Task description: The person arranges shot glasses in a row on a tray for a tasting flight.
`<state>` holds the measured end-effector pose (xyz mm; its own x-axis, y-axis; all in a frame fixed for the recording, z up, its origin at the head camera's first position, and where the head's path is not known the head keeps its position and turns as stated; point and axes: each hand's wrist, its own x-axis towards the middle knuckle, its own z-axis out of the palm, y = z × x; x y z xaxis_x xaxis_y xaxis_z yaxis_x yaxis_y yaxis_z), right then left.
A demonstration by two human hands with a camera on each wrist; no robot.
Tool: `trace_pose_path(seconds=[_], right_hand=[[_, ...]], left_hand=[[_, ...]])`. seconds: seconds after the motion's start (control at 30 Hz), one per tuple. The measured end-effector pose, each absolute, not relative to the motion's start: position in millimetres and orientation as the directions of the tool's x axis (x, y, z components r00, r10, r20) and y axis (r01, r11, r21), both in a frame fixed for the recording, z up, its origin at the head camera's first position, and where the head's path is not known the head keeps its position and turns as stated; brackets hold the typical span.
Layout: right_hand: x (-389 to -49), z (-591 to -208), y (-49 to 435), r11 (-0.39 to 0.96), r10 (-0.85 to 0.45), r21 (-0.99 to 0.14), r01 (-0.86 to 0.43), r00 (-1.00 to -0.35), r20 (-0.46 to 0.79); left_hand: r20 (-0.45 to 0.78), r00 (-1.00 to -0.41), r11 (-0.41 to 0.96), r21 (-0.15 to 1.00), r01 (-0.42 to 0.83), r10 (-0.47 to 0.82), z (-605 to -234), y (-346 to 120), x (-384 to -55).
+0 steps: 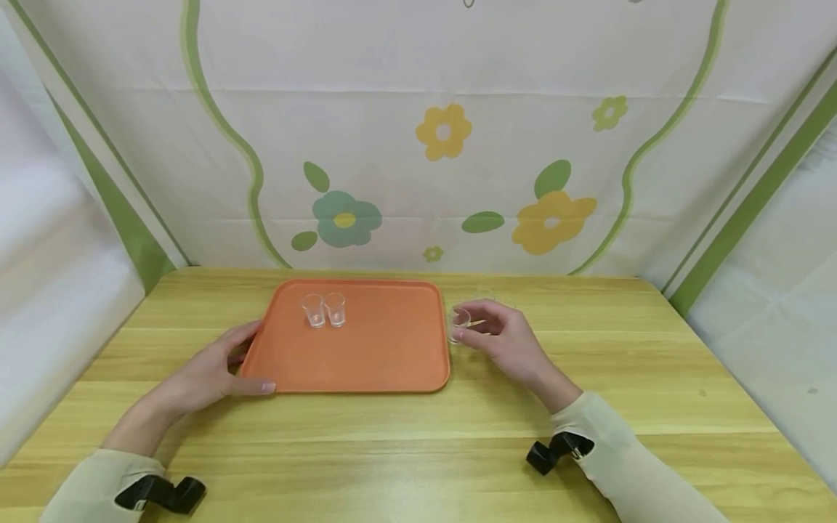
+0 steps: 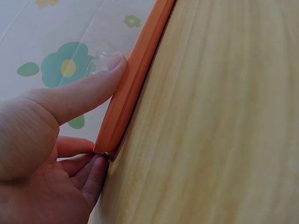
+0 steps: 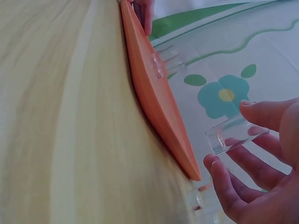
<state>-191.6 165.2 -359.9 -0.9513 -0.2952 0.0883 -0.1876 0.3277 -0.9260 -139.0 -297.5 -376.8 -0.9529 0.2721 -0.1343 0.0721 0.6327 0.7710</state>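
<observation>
Just beside the orange tray (image 1: 386,349), the right hand (image 1: 513,347) has its grip clamped on a clear shot glass (image 3: 233,133), probably light, rigid, slippery and breakable, best held by its side wall, while the left hand (image 1: 204,372) pinches the tray's rim.
</observation>
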Motion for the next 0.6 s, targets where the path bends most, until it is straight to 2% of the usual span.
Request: trace_pose_path(seconds=[0.6], right_hand=[[-199.6, -340.1, 117.7, 0.269, -0.377, -0.943, -0.194, -0.922, 0.082]], left_hand=[[-0.138, -0.953, 0.635, 0.77, 0.068, 0.27, -378.8, -299.4, -139.9]])
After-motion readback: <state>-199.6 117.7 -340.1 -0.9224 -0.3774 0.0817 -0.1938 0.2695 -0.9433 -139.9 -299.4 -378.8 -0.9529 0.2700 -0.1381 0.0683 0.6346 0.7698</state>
